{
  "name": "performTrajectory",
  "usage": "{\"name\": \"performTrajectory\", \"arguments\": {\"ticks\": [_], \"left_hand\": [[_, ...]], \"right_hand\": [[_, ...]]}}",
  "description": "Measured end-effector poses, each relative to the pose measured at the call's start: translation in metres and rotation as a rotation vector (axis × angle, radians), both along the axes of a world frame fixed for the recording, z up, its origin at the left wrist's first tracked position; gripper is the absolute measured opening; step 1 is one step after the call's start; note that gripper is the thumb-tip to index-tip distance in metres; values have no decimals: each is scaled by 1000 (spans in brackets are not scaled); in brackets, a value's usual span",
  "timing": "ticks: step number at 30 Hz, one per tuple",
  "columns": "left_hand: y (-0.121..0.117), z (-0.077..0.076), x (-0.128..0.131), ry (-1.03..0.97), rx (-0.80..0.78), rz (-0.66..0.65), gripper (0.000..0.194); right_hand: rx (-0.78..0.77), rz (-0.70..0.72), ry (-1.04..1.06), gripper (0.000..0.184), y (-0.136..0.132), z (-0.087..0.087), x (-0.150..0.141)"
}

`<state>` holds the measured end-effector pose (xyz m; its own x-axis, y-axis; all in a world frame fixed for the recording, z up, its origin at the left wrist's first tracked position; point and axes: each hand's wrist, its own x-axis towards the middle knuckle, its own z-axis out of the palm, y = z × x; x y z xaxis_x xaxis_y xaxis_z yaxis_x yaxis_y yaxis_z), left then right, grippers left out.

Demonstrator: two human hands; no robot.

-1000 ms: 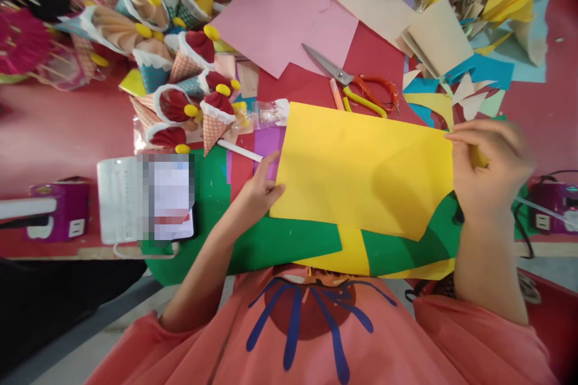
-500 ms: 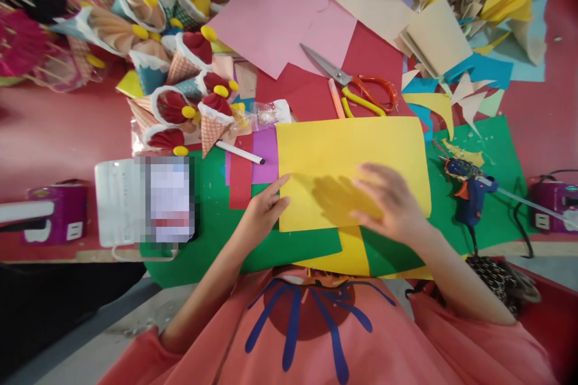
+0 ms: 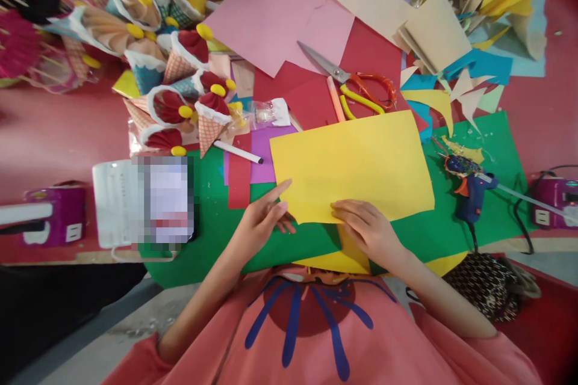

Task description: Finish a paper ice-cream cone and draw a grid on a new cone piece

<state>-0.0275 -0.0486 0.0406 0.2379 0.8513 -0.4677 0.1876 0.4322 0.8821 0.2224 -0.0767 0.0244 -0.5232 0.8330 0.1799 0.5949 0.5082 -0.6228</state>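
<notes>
A yellow sheet of paper or thin foam (image 3: 352,162) lies slightly turned over the green sheet (image 3: 208,258) in front of me. My right hand (image 3: 368,228) grips the near edge of the yellow sheet, thumb below and fingers on top. My left hand (image 3: 259,222) is at the sheet's near left corner. Its index finger reaches onto the left edge while the other fingers are apart beneath, holding nothing. Beyond the far edge lie scissors (image 3: 325,63) with red and yellow handles and an orange marker (image 3: 335,99).
Several fabric cones (image 3: 212,117) with red and yellow pieces crowd the back left. A white pen (image 3: 239,151) and a red strip (image 3: 239,183) lie left of the sheet, a phone (image 3: 168,198) further left. A blue glue gun (image 3: 472,192) and paper scraps (image 3: 469,93) are right.
The yellow sheet has turned a little counterclockwise, its left end nearer me. My right hand has come down from above the sheet and taken its near edge; the left has shifted slightly.
</notes>
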Motion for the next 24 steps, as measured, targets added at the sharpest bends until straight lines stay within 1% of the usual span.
{"name": "performTrajectory", "arguments": {"ticks": [2,3,5,7,9,11,12,13,14,16,17,18,19,21,22,24], "left_hand": [[-3,-4,0,-63,69,50,63],[-5,-6,0,-86,134,79,62],[-10,-13,0,-104,333,124,56],[-16,-17,1,-14,591,149,45],[-18,-19,3,185,864,94,34],[-18,-19,6,362,1133,-23,29],[-17,-19,9,423,1244,-88,27],[-15,-19,12,474,1322,-144,24],[-13,-19,15,527,1356,-196,23],[-10,-20,24,634,1342,-288,24],[-9,-21,28,679,1316,-330,26],[-8,-23,31,712,1295,-367,28],[-7,-25,35,739,1275,-403,31],[-5,-30,40,780,1236,-471,37],[-5,-32,41,802,1211,-500,41],[-3,-37,43,838,1166,-546,47]], "right_hand": [[-58,-66,78,26,-3,0,-1],[-93,-105,112,24,-5,0,-2],[-163,-179,178,19,-9,1,-2],[-231,-231,232,16,-11,3,-1],[-299,-265,274,13,-12,4,0],[-376,-302,313,15,-11,5,1],[-420,-320,334,18,-10,5,2],[-467,-339,355,21,-9,4,2],[-510,-362,373,23,-8,3,3],[-578,-401,407,19,-7,0,3],[-592,-412,429,16,-7,-2,3],[-591,-419,453,17,-6,-4,4],[-582,-422,472,22,-6,-6,4],[-531,-437,473,35,-4,-10,8],[-474,-453,440,39,-3,-11,10],[-291,-473,299,42,1,-14,17]]}}
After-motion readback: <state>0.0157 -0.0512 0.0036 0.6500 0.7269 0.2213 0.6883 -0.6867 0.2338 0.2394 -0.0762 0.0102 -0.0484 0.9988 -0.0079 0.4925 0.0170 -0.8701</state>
